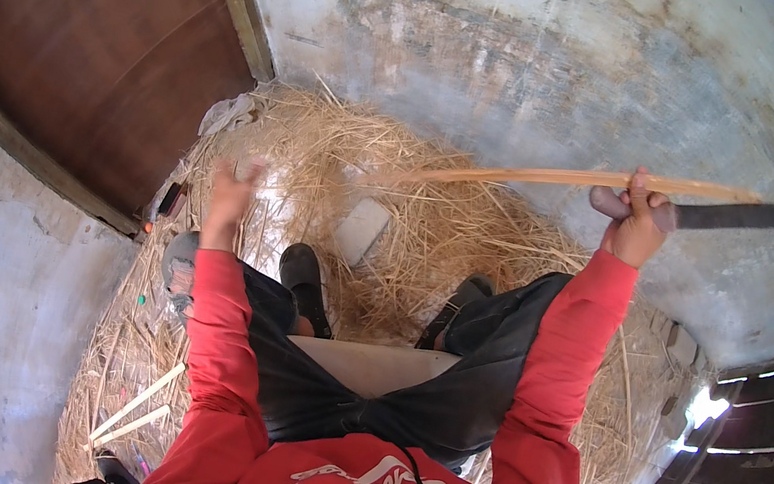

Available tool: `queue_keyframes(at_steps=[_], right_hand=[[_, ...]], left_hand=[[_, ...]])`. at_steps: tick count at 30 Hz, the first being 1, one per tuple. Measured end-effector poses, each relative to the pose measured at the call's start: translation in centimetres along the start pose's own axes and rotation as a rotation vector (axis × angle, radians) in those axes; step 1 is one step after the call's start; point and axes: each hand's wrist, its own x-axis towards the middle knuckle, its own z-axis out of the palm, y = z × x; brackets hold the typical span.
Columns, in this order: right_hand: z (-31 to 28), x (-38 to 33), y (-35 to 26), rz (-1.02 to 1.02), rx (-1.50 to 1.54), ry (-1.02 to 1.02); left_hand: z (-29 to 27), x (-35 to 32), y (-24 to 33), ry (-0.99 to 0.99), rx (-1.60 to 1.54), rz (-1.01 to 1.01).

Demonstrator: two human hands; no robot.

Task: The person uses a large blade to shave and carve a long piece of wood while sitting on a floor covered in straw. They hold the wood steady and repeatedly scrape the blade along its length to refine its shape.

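My right hand [637,226] is closed round the handle of a machete [750,218], whose dark blade points right toward the wall. Pinched in the same fingers is a long, thin bamboo strip [539,174]; it runs left and downward over the straw. My left hand [232,195] is raised over the left side of the straw. Its fingers are slightly smeared but look apart, with nothing in them. The strip's left end is blurred and stops short of this hand.
Straw and shavings [323,136] cover the floor around a pale block [361,231] between my shoes. I sit on a low wooden seat [372,366]. Two pale sticks [135,415] lie at lower left. A wall [535,73] and a brown door [104,45] stand close.
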Motion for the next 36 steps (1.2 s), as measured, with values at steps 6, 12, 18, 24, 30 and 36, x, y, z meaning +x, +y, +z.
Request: queue_keyframes(at_steps=[6,12,18,24,30,36], right_hand=[[2.9,-3.1,0.4,0.204,0.079,-0.314],[6.9,-6.2,0.4,0.402,0.127,-0.589],[9.4,-7.6,1.4,0.379,0.087,-0.641],[10.1,-8.2,1.7,0.342,-0.001,-0.571],[9.6,-8.1,1.9,0.328,-0.086,-0.611],[10.0,-8.8,2.5,0.350,-0.125,-0.605]], left_hand=[[5.2,-8.9,16.3,-0.674,-0.478,0.466],[7.4,-11.1,23.5,-1.133,-0.640,0.537],[7.0,-10.4,21.9,-1.058,-0.590,0.481],[4.8,-6.0,20.1,-0.517,-0.660,0.419],[3.6,-1.7,17.3,-0.248,-0.695,0.457],[5.7,-1.0,13.8,-0.185,-0.455,0.543]])
